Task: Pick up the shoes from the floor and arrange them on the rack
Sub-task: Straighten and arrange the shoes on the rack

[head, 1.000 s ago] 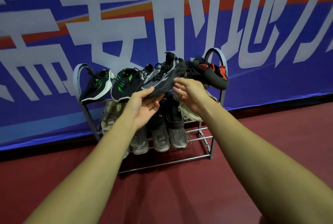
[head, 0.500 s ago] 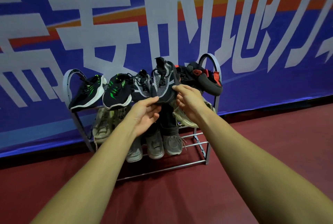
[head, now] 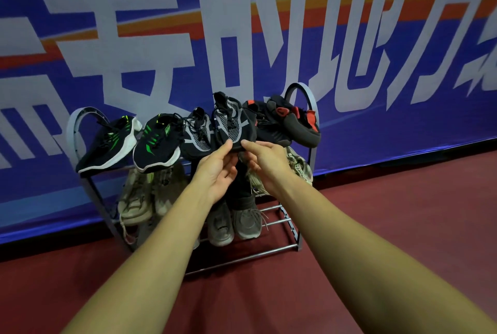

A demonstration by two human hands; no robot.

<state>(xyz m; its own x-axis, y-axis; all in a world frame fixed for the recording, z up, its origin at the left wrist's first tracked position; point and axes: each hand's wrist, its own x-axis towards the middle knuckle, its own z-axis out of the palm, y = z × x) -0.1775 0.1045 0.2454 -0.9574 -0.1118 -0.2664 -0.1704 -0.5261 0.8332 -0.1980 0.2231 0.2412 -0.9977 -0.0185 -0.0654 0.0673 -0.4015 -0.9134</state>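
Two hands meet at the toe of the grey-and-black knit shoe, which a second ago lay tilted across the top tier and now stands toe-forward beside its mate on the rack. Our left hand pinches the toe from below in a narrow grip, and our right hand has fingertips on the same toe. We judge the placement nearly done, with green-striped and red-trimmed shoes flanking it.
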